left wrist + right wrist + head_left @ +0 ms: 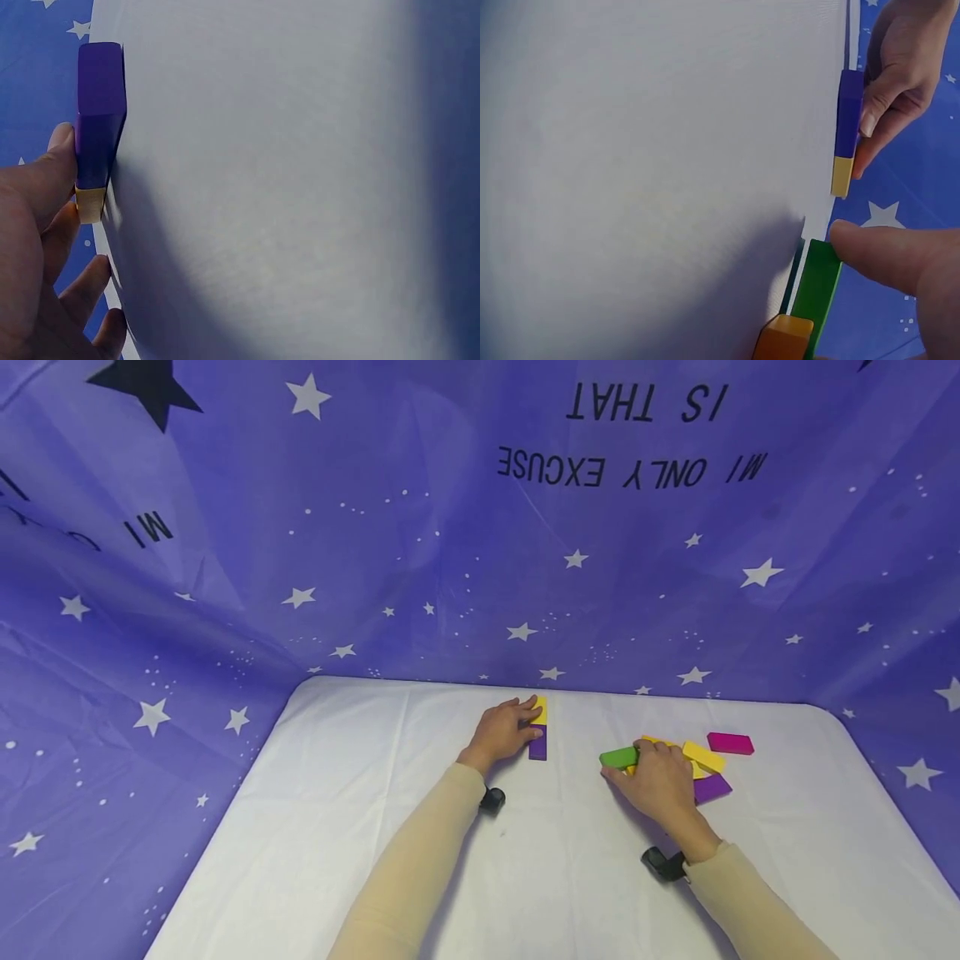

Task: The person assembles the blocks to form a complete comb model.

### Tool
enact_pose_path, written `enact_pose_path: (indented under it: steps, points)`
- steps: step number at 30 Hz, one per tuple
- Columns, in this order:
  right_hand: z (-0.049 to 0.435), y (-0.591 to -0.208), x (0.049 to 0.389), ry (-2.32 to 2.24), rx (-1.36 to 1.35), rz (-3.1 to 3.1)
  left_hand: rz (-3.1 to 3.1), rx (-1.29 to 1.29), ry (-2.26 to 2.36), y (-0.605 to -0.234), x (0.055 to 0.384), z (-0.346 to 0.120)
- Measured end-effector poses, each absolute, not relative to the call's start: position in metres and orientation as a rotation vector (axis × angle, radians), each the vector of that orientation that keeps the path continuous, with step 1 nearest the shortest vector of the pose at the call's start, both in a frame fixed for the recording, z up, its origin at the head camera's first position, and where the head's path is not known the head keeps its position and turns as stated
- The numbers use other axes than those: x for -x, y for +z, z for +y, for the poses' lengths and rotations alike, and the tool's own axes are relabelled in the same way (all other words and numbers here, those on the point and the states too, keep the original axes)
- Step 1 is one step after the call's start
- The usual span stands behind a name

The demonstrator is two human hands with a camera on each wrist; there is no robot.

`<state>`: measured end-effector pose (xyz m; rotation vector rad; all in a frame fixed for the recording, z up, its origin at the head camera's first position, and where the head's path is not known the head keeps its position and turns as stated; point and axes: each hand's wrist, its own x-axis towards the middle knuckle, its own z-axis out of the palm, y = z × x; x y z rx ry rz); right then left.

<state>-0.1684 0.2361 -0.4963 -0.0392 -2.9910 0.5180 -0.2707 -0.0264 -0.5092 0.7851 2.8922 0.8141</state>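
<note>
A yellow block [541, 711] and a purple block [537, 745] lie end to end on the white tabletop. My left hand [507, 732] touches their left side, the thumb at the purple one and fingertips by the yellow one. In the left wrist view the purple block [100, 82] hides most of the yellow block [91, 206]. To the right, my right hand [660, 781] pinches a green block [618, 758] between thumb and fingers, at the left of a loose pile. The right wrist view has the thumb against the end of the green block [819, 277].
Several yellow blocks, one of them on top [703, 757], lie around my right hand. A purple block [711, 788] sits on the pile's near side, and a magenta block [731, 743] lies apart behind it. A blue star-patterned cloth [450, 552] hangs behind the table.
</note>
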Motion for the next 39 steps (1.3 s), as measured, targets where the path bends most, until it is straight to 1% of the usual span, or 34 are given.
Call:
enact_pose_path:
  steps: [2,7,15,28,39]
  points:
    - [0.236,-0.496,0.168,0.54,0.033,-2.98,2.863,-0.75,0.804,-0.5,0.266,-0.025]
    - [0.235,-0.492,0.166,0.601,0.007,-2.949,2.878,-0.746,0.742,-0.501,0.267,-0.024]
    - [0.231,-0.486,0.165,0.662,-0.09,-2.885,2.905,-0.764,0.769,-0.501,0.263,-0.025]
    - [0.216,-0.474,0.163,0.823,-0.217,-2.822,2.89,-0.723,0.754,-0.504,0.266,-0.023]
    - [0.205,-0.475,0.165,0.854,-0.331,-2.82,2.893,-0.745,0.759,-0.507,0.268,-0.024]
